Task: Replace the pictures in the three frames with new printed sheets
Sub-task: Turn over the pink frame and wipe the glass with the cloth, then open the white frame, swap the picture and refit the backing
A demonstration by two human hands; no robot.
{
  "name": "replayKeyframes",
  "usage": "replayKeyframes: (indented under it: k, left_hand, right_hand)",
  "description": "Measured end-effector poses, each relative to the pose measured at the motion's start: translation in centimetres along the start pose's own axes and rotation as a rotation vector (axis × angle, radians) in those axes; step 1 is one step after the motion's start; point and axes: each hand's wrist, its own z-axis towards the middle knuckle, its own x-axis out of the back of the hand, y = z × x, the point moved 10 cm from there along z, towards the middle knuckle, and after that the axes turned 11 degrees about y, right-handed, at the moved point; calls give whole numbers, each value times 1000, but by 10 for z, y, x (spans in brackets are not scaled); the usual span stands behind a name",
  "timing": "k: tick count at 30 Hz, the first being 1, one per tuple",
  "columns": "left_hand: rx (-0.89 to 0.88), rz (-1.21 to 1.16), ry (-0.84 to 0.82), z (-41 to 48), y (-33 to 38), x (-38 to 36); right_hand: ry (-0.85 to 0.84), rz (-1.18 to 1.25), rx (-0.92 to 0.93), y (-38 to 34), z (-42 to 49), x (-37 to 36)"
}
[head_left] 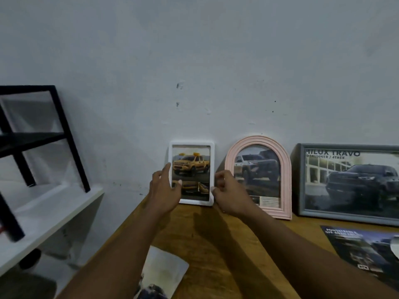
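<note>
Left hand, right hand — gripping white frame.

"HILUX TRAVO" and "PRERUNNER / 4TREX" on grey-framed print

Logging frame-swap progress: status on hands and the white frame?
Left hand and right hand both grip white frame by its sides. Frame upright at the wall, yellow truck print inside. Pink arched frame close by right hand.
</note>
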Motion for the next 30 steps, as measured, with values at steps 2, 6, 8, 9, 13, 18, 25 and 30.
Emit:
replayKeyframes:
  k: [2,6,8,9,13,18,25,30]
  left_hand:
    - [56,-51,14,8,-16,-1]
    - [165,-152,36,22,-37,-15]
    - [230,-195,23,28,-48,-27]
    - [260,-218,11,31,-52,-32]
    - [319,-339,-32,32,-55,-44]
    - [308,-366,24,23,-51,-29]
    - [281,-362,-14,-22,-23,13]
    - [265,-369,-110,-78,26,28]
  right_hand:
    - [-9,25,-23,6,8,-26]
    - [100,44,-69,29,32,-52]
    - [112,73,-88,38,41,-60]
    - [110,95,-89,41,44,-64]
    - [140,125,-81,45,53,-68]
    - [153,128,-39,37,44,-63]
    - [114,176,50,-2,-7,-15]
    - [114,200,51,-18,-58,47]
